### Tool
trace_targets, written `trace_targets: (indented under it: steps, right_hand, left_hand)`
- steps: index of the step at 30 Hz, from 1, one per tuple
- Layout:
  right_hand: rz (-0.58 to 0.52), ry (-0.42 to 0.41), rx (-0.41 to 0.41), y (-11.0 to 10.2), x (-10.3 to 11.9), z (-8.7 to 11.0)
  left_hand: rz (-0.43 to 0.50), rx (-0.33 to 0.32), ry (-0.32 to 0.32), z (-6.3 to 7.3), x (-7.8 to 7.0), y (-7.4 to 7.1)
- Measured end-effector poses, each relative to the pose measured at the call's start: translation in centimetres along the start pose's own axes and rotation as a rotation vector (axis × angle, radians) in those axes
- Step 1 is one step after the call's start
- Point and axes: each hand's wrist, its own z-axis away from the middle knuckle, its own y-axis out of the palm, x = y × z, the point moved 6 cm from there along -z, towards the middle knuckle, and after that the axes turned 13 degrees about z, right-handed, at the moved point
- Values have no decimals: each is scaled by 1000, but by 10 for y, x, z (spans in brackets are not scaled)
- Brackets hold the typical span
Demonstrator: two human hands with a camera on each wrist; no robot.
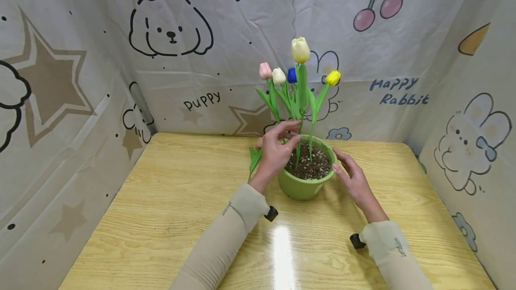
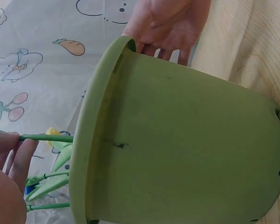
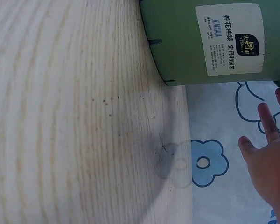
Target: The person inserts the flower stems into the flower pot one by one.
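Observation:
A green flowerpot (image 1: 300, 189) filled with dark, speckled soil (image 1: 312, 167) stands on the table. Artificial tulips rise from it: a tall cream tulip (image 1: 300, 50), a pink one (image 1: 265, 70), a white one (image 1: 278, 76), a blue one (image 1: 292, 75) and a yellow one (image 1: 333, 78). My left hand (image 1: 276, 149) reaches over the pot's left rim and pinches the green stem (image 2: 46, 137) of the tall cream tulip between thumb and fingers. At the pot's right side, my right hand (image 1: 354, 178) rests against the rim with fingers extended.
Left of the pot, a green leafy stem (image 1: 255, 161) lies on the wooden table (image 1: 181, 191), partly hidden behind my left hand. A printed cloth (image 1: 242, 17) hangs close behind the table and along both sides. The pot bears a white label (image 3: 231, 39).

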Motion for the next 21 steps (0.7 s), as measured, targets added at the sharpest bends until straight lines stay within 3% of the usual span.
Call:
trace_targets:
  steps: [11, 21]
  right_hand:
    - [3, -5, -5, 0, -1, -1]
    - [-4, -7, -11, 0, 2, 0]
  left_hand:
    - [3, 13, 9, 0, 4, 6]
    - [-25, 4, 41, 1, 7, 3]
